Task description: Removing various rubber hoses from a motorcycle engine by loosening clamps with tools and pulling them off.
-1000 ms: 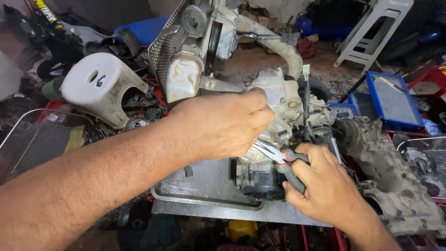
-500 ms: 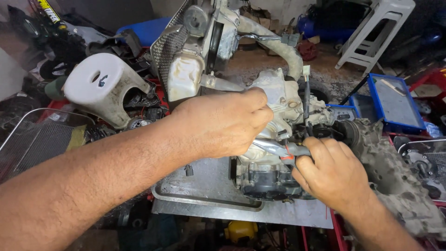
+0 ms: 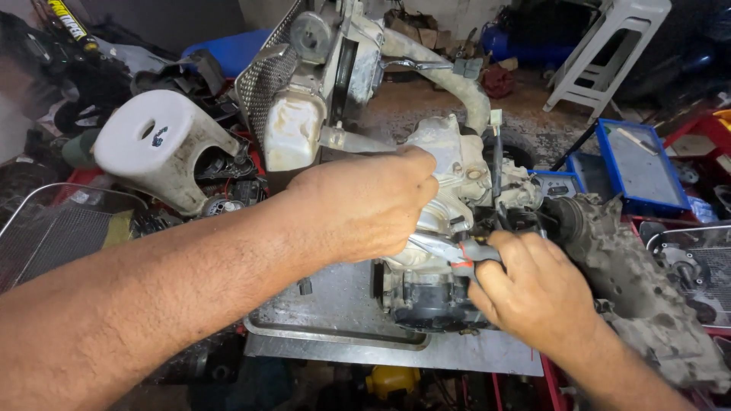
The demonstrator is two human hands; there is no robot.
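Observation:
A dirty grey engine block (image 3: pixel 457 183) rests on a metal tray (image 3: pixel 343 335) in the middle of the view. My left hand (image 3: pixel 365 202) reaches across from the left and is closed on the engine's pale upper casing. Just below it, my right hand (image 3: pixel 537 293) grips the grey handle of a hand tool (image 3: pixel 449 250) with a metal shank and a red band. The tool's tip lies under my left hand, against the engine's side, and is hidden. A black round cover (image 3: pixel 430 301) sits at the engine's lower front.
A white plastic housing (image 3: pixel 156 144) stands at the left, above a wire mesh rack (image 3: pixel 53 228). A grimy transmission casing (image 3: pixel 647 297) stretches to the right. Blue trays (image 3: pixel 636 164) and a white plastic stool (image 3: pixel 601 53) stand behind. A yellow object (image 3: pixel 392 379) lies below the tray.
My right hand has moved up and slightly right along the tool, closer to the engine. My left hand keeps its hold on the casing.

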